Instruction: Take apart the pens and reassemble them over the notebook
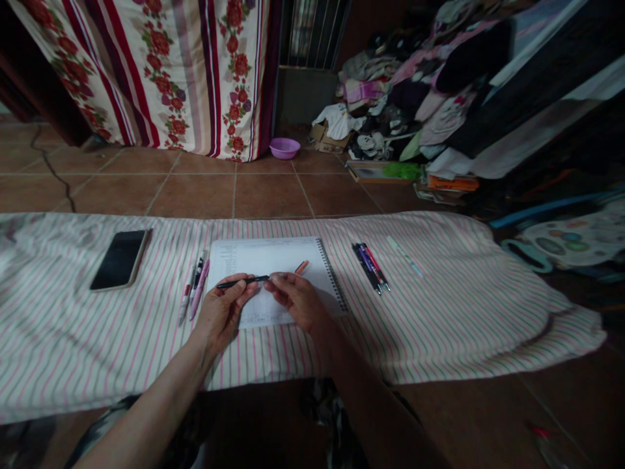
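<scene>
Both my hands hold one pen (254, 279) level above an open spiral notebook (273, 257). My left hand (222, 311) pinches the dark end, and my right hand (296, 301) pinches the end with the orange tip. The notebook lies on a striped cloth (439, 306). A few pens (195, 290) lie just left of the notebook, touching the cloth. Several more pens (371, 266) lie to its right, with a pale pen (405, 256) beyond them.
A dark phone (120, 258) lies face up on the cloth at the left. Past the cloth are brown floor tiles, a purple bowl (284, 148), a flowered curtain (161, 71) and a heap of clothes (415, 98) at the right.
</scene>
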A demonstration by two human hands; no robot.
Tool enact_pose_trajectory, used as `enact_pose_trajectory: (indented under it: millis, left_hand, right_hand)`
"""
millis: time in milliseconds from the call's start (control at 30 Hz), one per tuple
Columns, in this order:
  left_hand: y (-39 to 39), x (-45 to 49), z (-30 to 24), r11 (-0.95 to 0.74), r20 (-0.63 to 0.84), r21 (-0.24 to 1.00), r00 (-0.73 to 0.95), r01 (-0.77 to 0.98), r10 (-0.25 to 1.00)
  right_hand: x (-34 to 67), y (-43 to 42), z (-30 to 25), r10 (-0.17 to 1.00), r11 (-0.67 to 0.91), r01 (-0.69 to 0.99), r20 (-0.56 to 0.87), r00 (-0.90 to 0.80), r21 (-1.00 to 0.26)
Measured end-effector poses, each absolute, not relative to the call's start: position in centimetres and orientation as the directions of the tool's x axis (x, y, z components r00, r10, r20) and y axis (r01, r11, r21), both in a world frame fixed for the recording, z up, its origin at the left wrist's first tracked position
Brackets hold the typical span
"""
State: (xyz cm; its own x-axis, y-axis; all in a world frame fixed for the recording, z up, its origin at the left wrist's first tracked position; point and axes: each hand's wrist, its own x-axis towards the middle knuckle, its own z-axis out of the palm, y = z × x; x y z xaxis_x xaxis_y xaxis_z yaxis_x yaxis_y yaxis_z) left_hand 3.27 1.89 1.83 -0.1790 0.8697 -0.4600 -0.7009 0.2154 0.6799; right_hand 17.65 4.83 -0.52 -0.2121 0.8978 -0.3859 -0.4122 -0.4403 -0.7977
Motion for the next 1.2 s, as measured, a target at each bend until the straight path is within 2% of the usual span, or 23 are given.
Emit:
enact_pose_trajectory:
  millis: [333,733,1200]
  left_hand:
    - [1.7,3.7,1.9,0.193,-0.359,0.742,-0.138,-0.642,0.923]
    - [1.6,2.6,1.7,0.18,-0.365,0.764,-0.184,-0.62,0.913]
    - [0.8,1.2,2.3,0.191,-0.394,0.761,-0.207,-0.621,0.896]
  right_hand:
    - [17.3,4.8,-0.4,0.873,-0.487,-0.463,-0.426,-0.237,-0.74]
    - [17.0,5.0,0.0,0.876,-0.462,-0.516,-0.463,-0.136,-0.722]
    - [16.6,5.0,0.4,0.863,-0.491,-0.474,-0.482,-0.15,-0.731]
